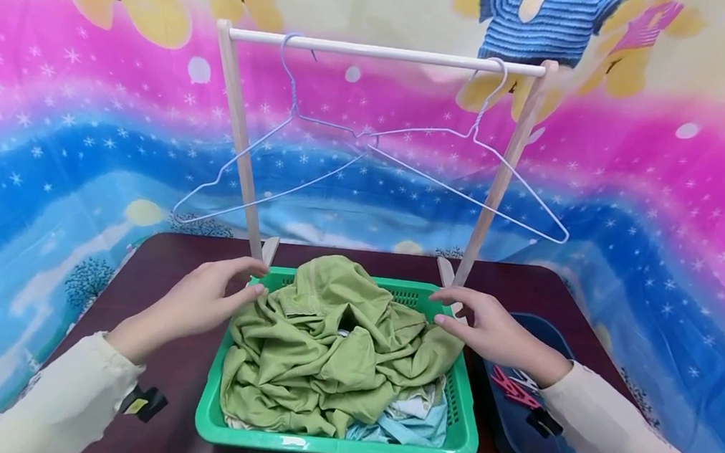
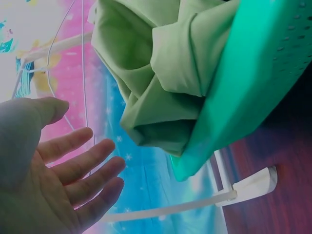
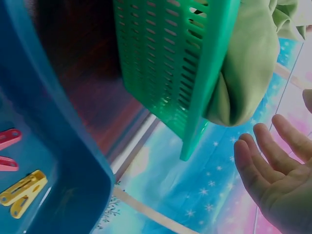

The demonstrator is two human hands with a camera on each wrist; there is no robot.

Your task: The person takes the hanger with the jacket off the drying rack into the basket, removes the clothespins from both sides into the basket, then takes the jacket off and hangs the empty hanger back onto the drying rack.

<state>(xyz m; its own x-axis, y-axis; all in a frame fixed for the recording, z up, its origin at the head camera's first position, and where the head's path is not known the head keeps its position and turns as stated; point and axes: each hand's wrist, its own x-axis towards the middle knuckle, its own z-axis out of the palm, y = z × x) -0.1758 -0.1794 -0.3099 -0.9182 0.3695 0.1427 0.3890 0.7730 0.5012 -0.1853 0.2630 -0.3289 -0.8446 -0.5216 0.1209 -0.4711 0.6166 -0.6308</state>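
A crumpled green garment (image 1: 325,353) fills most of a green plastic basket (image 1: 208,393) on the table. Light blue cloth (image 1: 412,429) and some white cloth show under it at the front right. My left hand (image 1: 201,295) hovers by the basket's far left corner, fingers apart and holding nothing. Over the far right corner is my right hand (image 1: 489,327), likewise bare, its fingers slightly bent. In the left wrist view the left palm (image 2: 63,190) faces the garment (image 2: 146,63) with a gap between; the right wrist view shows the right fingers (image 3: 265,161) just beyond the basket rim.
Behind the basket stands a rack with a white rail (image 1: 384,53) and wooden posts, bearing two wire hangers (image 1: 294,98). A dark blue tub (image 1: 541,328) right of the basket holds red, white and yellow clothespins (image 3: 24,192). A printed cloth backdrop surrounds the dark table (image 1: 172,260).
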